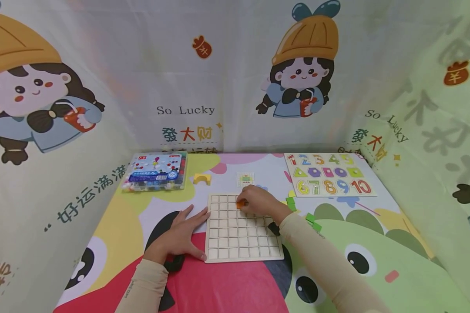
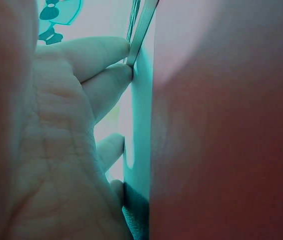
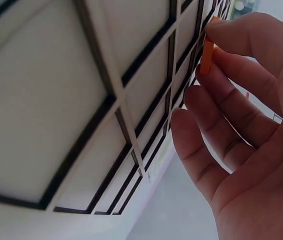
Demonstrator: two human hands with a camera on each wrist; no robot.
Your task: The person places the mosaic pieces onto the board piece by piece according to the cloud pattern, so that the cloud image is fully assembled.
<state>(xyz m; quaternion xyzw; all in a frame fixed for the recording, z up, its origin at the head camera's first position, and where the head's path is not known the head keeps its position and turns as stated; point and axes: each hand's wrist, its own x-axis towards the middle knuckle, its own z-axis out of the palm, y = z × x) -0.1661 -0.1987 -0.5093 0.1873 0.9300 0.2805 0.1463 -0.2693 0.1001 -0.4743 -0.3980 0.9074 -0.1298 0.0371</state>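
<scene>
The fingers of the right hand pinch a small orange tile near the far end of the wooden board; the fingers of the left hand are spread and touch the board's left edge; a little picture card lies just behind the board; a yellow arch block sits behind the board's far left corner; green tiles lie to the board's right.

The backdrop cloth reads "So Lucky" (twice) and "發大财"; the number board shows 1 to 10.
</scene>
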